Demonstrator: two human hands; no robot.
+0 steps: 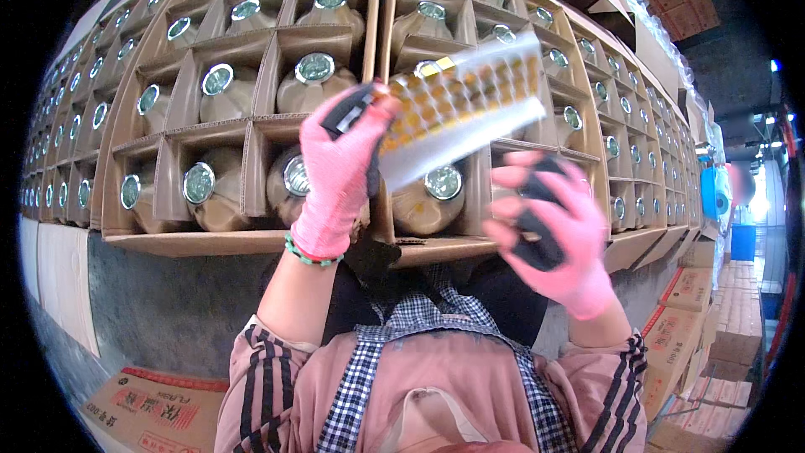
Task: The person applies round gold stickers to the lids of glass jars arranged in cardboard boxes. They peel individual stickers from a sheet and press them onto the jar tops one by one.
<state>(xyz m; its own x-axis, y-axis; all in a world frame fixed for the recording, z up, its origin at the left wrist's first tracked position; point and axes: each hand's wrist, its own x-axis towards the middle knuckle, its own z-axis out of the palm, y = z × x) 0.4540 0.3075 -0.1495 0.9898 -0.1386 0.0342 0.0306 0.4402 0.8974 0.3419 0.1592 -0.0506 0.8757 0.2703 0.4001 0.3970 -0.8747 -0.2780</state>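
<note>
My left hand (340,155), in a pink glove with a black palm, grips a sheet of round gold stickers (478,92) by its left end. The sheet has a pale backing and slants up to the right over an open carton. My right hand (549,226), in a matching glove with bare fingertips, hovers right of the sheet, apart from it. Its fingers are half bent and spread, a little blurred, with nothing visible in them. Below the sheet stands a glass flask (428,201) with a silvery mouth, in a cardboard compartment.
Open cartons with cardboard dividers (243,122) stretch left and right, holding many flasks (222,88) upright. Printed flat cartons (159,407) lie at the lower left, and stacked cartons (679,302) stand at the right. A blue container (743,242) is farther back.
</note>
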